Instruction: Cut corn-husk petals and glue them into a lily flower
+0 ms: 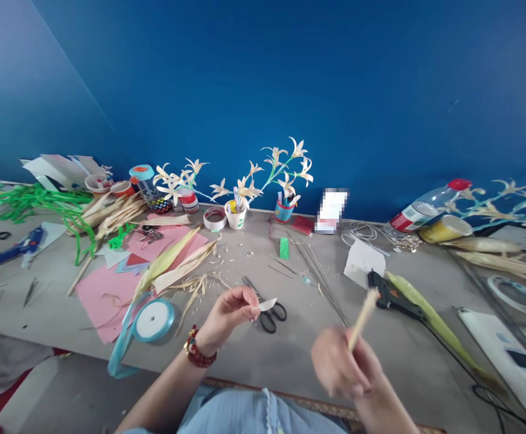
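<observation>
My left hand (233, 312) is closed in a pinch on a small white petal (268, 305), which points to the right. Just beyond and below it, black-handled scissors (268, 320) lie on the table. Blurred by motion, my right hand (345, 361) is wrapped round a pale stick-like piece (363, 316) that sticks up and tilts right; its exact kind cannot be made out. A black glue gun (396, 298) lies beyond that hand, near a white piece of paper (366, 263) and a long green husk (432, 316). Thin metal wires (320, 274) lie between the hands.
Left of me lie a blue ribbon spool (153, 319), pink paper (98, 301), dried husks (184, 268) and a blue glue gun (16, 248). Pale flowers (245, 188) stand in cups along the blue wall (254, 78). At the right are a bottle (419, 211) and a power strip (500, 355).
</observation>
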`<state>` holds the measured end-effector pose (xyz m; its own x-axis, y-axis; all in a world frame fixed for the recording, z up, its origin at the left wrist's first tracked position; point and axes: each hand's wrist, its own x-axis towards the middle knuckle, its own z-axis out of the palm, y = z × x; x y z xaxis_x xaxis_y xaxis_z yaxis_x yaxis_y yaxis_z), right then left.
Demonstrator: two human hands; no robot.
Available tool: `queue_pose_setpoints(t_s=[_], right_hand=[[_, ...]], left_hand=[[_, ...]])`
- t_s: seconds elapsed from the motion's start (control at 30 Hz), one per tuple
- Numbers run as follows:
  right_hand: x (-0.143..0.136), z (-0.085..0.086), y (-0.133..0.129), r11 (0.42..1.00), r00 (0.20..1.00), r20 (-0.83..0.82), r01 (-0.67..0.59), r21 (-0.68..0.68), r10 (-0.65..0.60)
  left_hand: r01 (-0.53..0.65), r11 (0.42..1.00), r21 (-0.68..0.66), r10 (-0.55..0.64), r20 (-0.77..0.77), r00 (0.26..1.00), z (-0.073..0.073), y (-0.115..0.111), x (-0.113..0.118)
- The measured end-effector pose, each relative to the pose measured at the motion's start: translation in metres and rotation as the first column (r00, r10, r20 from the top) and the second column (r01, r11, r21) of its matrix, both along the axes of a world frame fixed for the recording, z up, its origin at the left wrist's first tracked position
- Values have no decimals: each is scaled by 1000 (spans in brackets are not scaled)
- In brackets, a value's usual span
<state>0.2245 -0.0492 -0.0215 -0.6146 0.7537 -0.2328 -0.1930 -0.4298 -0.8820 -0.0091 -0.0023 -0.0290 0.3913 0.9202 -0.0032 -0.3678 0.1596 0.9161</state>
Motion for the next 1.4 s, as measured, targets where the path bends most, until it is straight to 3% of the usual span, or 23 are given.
queue_pose_setpoints(t_s=[0.03, 0.07, 0.1, 0.13, 0.2, 0.23, 0.3, 0.33, 0.4, 0.47, 0.5, 0.57, 0.63, 0.73, 0.83, 0.9, 0.97, 1.0, 1.07, 1.27, 1.4], right_hand=[[11, 2, 6, 996, 996, 27, 81, 23, -82], [21, 3, 12, 964, 947, 185, 252, 85, -263], [29, 3, 17, 896, 820, 362, 384, 225, -442], [36, 1, 21, 846, 676, 513, 378, 376, -530], [46, -7, 25, 793, 373, 703, 213, 571, -606], [49, -13, 24, 788, 265, 747, 106, 607, -610], [51, -21, 22, 745, 142, 743, -52, 665, -654], [51, -22, 21, 700, 123, 707, -102, 707, -696], [44, -18, 18, 586, 172, 598, -122, 801, -783], [30, -7, 17, 533, 358, 505, -24, 846, -785], [21, 0, 17, 560, 501, 460, 62, 826, -733], [1, 12, 18, 685, 780, 314, 193, 702, -541], [-17, 19, 20, 742, 886, 175, 236, 628, -430], [-34, 22, 23, 749, 914, 111, 244, 616, -390], [-39, 22, 25, 782, 917, 79, 286, 554, -392], [-39, 22, 25, 819, 922, 48, 316, 479, -383], [-40, 22, 25, 825, 918, 51, 328, 461, -394], [-40, 22, 24, 811, 908, 73, 329, 484, -412], [-41, 22, 22, 760, 874, 132, 321, 565, -467], [-43, 26, 17, 596, 764, 243, 221, 772, -598], [-41, 32, 18, 589, 747, 313, 128, 798, -586]], left_hand=[[-10, 999, -31, 11, 11, 1000, 0, 0, 1], [-8, 998, -55, 9, 24, 1000, 1, 0, 1], [-5, 997, -77, 9, 41, 999, 2, 0, 3], [-2, 995, -98, 8, 62, 998, 3, -1, 4], [7, 990, -138, 8, 108, 994, 5, -3, 8], [14, 987, -158, 7, 130, 992, 5, -4, 10], [41, 979, -198, -7, 169, 986, 6, -5, 12], [64, 974, -218, -22, 193, 981, 7, -6, 13], [146, 953, -264, -74, 262, 962, 7, -7, 14], [277, 902, -330, -152, 357, 921, 7, -9, 15], [352, 861, -367, -191, 408, 893, 7, -10, 16], [487, 760, -431, -245, 504, 828, 7, -11, 17], [585, 668, -460, -269, 584, 766, 7, -13, 19], [662, 597, -453, -285, 651, 703, 5, -16, 19], [662, 606, -442, -336, 612, 716, 5, -20, 18], [565, 700, -436, -348, 482, 804, 6, -23, 18], [341, 866, -365, -253, 268, 929, 10, -26, 20], [212, 933, -292, -171, 161, 972, 11, -26, 21], [32, 992, -125, -34, -11, 999, 15, -26, 23], [-73, 983, 170, 132, -372, 919, 22, -24, 24], [-63, 932, 356, 255, -526, 811, 27, -25, 21]])
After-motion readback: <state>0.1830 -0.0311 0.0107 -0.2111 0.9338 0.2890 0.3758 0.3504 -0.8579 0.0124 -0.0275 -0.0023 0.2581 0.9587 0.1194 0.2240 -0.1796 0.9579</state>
